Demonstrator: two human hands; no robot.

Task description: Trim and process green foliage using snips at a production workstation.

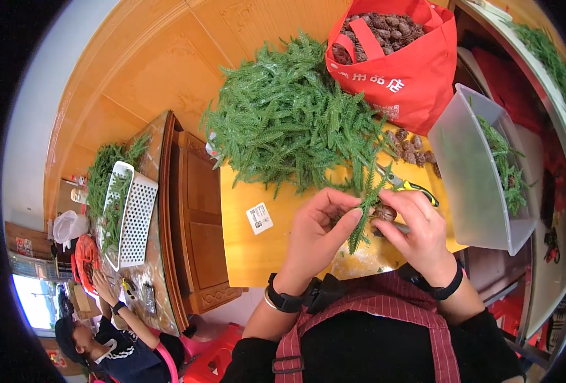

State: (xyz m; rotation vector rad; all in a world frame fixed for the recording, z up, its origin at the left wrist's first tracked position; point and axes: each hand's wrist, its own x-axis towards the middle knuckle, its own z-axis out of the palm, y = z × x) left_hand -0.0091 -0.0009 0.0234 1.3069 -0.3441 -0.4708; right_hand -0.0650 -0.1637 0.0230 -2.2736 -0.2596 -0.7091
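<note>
Over the yellow tabletop (pixel 248 252), my left hand (pixel 321 230) pinches a green artificial pine sprig (pixel 359 231) between thumb and fingers. Close beside it, my right hand (pixel 418 235) is closed on a brown pine cone (pixel 385 213), which is against the sprig's stem. Whether the two are joined is hidden by my fingers. Just beyond my right hand lie pliers with yellow-and-black handles (pixel 418 189). A large heap of green pine sprigs (pixel 289 121) covers the far part of the table, and several loose pine cones (pixel 412 150) lie to its right.
A red bag (pixel 404 76) full of pine cones stands at the back right. Next to it, a translucent plastic bin (pixel 471 185) holds some sprigs. On the left, a co-worker (pixel 126 354) sits at another table with a white perforated basket (pixel 136 214). A white label (pixel 259 217) lies on my table.
</note>
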